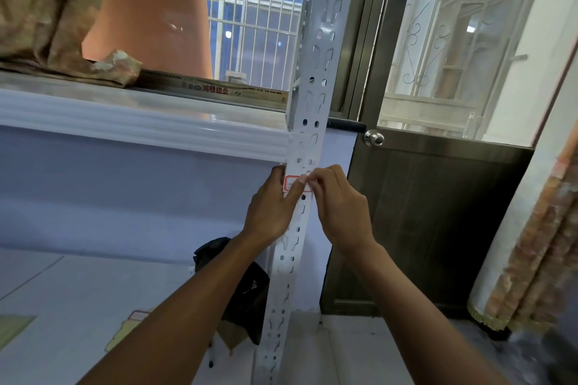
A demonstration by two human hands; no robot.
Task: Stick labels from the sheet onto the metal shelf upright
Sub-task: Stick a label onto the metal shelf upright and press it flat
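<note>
Two hands meet on a metal shelf upright (308,109), just below the white window ledge (125,122). The left hand (269,209) has its grip clamped round the upright's left edge, thumb laid across a red-bordered label (291,182). The right hand (339,206) pinches the label's right end at the upright's right edge. A dark door (422,212) stands just right; bare wall (125,191) lies left.
</note>
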